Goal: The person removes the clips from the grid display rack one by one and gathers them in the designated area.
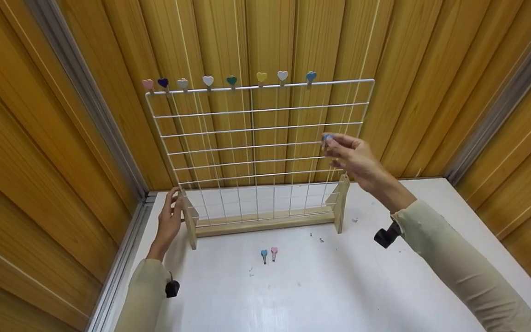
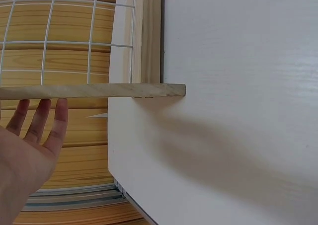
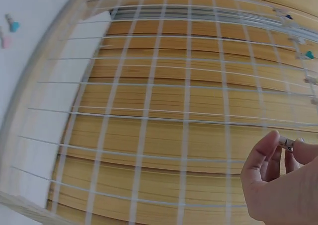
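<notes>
My right hand (image 1: 355, 159) pinches a small clothespin (image 1: 328, 137) with a blue heart, in front of the right part of a white wire grid (image 1: 252, 110). In the right wrist view the wooden end and spring of this clothespin (image 3: 286, 143) show between thumb and index finger. At the left, my left hand (image 1: 169, 221) holds the upper end of the grid's wooden side post (image 1: 189, 221). Three of its fingertips (image 2: 61, 103) touch the post's outer face in the left wrist view. Several heart clothespins, among them a light blue one (image 1: 311, 76), line the grid's top wire.
A blue heart clothespin (image 1: 264, 255) and a pink one (image 1: 274, 253) lie on the white table (image 1: 348, 286) in front of the stand. Small dark bits (image 1: 321, 240) are scattered nearby. Wood-patterned panels (image 1: 270, 37) enclose the back and sides.
</notes>
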